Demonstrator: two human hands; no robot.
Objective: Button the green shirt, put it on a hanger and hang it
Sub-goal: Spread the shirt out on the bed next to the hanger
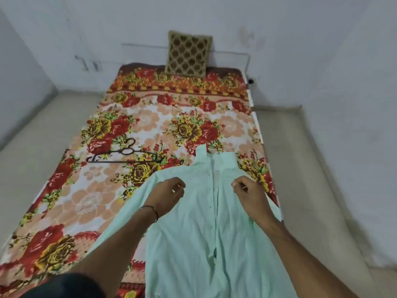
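White-walled room; a bed with a red and orange floral blanket. A pale mint-green cotton shirt lies lengthwise on its near right side, collar pointing at the far patterned pillow. The left hand and right hand hover above the chest, fingers curled closed, gripping nothing. A black hanger lies to the left.

Left grip and right grip, seemingly empty, curl over green shirt.

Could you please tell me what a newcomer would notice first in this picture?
The bright floral bedsheet fills the view, with a pale green shirt spread flat on its near right part. The left hand and right hand hover over its chest with curled fingers, and a black hanger lies to its left.
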